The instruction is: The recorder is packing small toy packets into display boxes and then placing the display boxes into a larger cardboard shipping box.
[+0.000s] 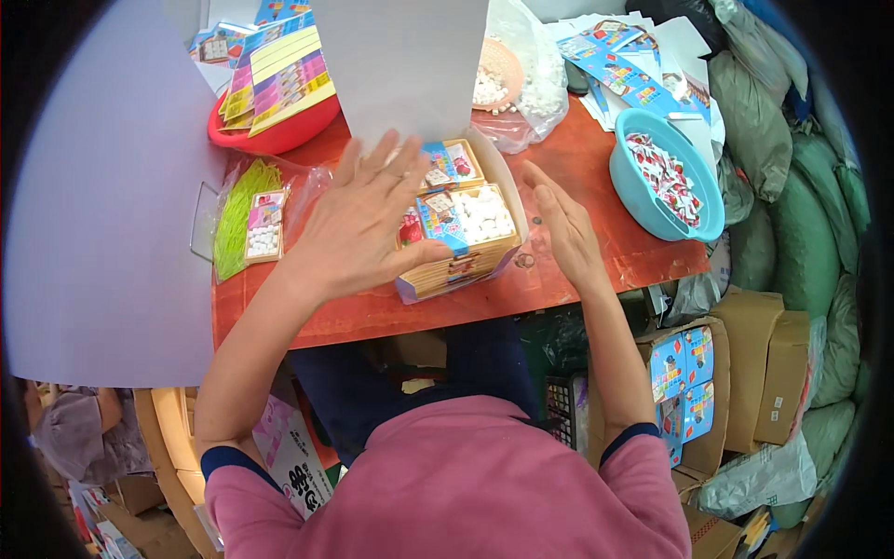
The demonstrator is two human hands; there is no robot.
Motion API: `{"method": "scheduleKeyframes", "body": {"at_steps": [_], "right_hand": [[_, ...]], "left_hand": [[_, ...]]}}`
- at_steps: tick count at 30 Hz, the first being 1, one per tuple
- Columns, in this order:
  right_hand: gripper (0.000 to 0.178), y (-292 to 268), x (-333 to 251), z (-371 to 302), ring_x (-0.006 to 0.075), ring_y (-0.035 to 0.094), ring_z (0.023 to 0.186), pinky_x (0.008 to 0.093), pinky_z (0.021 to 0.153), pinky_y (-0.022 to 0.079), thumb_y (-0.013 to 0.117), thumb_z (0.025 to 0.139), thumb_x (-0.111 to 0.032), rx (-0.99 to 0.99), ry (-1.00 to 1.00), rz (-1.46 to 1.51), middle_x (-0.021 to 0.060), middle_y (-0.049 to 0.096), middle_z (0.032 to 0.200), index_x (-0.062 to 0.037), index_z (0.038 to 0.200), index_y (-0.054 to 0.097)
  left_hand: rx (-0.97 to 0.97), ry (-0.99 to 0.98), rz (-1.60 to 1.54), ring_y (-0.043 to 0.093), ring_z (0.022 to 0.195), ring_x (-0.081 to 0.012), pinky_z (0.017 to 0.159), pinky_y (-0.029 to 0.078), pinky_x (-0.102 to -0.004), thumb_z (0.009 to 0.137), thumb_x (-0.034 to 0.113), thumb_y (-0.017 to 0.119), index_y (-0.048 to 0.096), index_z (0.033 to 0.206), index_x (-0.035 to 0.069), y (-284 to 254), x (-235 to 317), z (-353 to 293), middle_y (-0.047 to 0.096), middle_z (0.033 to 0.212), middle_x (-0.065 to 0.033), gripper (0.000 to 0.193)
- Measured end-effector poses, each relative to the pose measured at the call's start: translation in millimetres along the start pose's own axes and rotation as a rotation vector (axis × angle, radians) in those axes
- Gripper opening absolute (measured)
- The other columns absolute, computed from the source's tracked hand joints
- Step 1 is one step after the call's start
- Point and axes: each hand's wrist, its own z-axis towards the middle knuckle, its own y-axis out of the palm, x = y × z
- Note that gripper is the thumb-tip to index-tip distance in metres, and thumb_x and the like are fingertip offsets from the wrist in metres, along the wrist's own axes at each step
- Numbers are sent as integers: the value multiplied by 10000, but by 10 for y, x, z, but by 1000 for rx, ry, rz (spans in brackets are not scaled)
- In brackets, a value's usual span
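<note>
Here, at the centre of the red counter (596,270), sits a stack of small window packs (461,238), each with a clear panel over white pieces and a colourful printed card; the stack stands in the mouth of a white carton (410,65) whose tall flap rises toward 12 o'clock.

Left hand (363,224): laid flat against the stack's 9 o'clock side, fingers (391,154) spread apart and extended, thumb pressing along the near edge of the top pack. It clamps on nothing.

Right hand (563,228): at 3 o'clock of the stack, just beside it, palm turned inward, fingers straight and held together, not closed on anything; whether it touches the carton wall cannot be told.

Surroundings, by clock face from the stack:
- 9 o'clock: one single window pack (264,225) lying on a clear bag of green strips (237,219).
- 10 to 11 o'clock: a red bowl (279,135) loaded with yellow and pink printed cards.
- 1 o'clock: a round pink basket (498,74) of white pieces inside a clear plastic bag, with a loose pile of blue printed cards (624,70) beyond it.
- 2 to 3 o'clock: a blue bowl (638,200) of small red-and-white wrapped sweets.
- 3 o'clock, off the counter: green sacks (810,186).
- 4 to 5 o'clock, on the floor: brown cardboard boxes (764,363), one holding blue printed cards.
</note>
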Motion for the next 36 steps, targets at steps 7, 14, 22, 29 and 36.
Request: {"method": "scheduleKeyframes", "body": {"at_steps": [7, 14, 22, 29, 36], "right_hand": [[463, 287, 515, 489, 220, 458, 1233, 332, 1016, 370, 372, 984, -257, -87, 51, 731, 155, 452, 1361, 22, 1352, 409], [470, 525, 484, 734, 166, 428, 1251, 276, 1016, 355, 399, 983, -289, -92, 216, 759, 104, 416, 1404, -14, 1363, 416], [378, 537, 329, 854, 145, 552, 1034, 283, 875, 443, 455, 921, -201, -136, -49, 181, 117, 570, 1170, 18, 1217, 539], [386, 519, 340, 883, 148, 538, 1011, 273, 873, 418, 447, 899, -143, -147, 55, -26, 107, 600, 1110, 32, 1238, 512], [447, 478, 280, 248, 139, 515, 1050, 268, 892, 420, 424, 948, -152, -160, 139, 396, 96, 522, 1225, 28, 1357, 400]], "left_hand": [[-249, 69, -103, 213, 1367, -382, 1122, 144, -504, 947, 519, 307, 252, 1418, -1, 286, 103, 390, 262, 1465, -203, 704], [-361, 14, -189, 146, 1390, -367, 1125, 135, -506, 955, 532, 238, 188, 1447, 36, 417, 89, 329, 167, 1504, -178, 700], [-299, 22, -163, 154, 1391, -353, 1129, 142, -488, 954, 547, 218, 185, 1441, 10, 470, 76, 268, 188, 1499, -175, 726], [-309, 19, -163, 145, 1395, -348, 1131, 136, -486, 952, 553, 211, 182, 1434, -15, 451, 120, 298, 186, 1503, -171, 745], [-337, -41, -194, 139, 1401, -332, 1140, 120, -471, 945, 561, 231, 182, 1446, 15, 435, 106, 300, 175, 1510, -161, 742]]}}
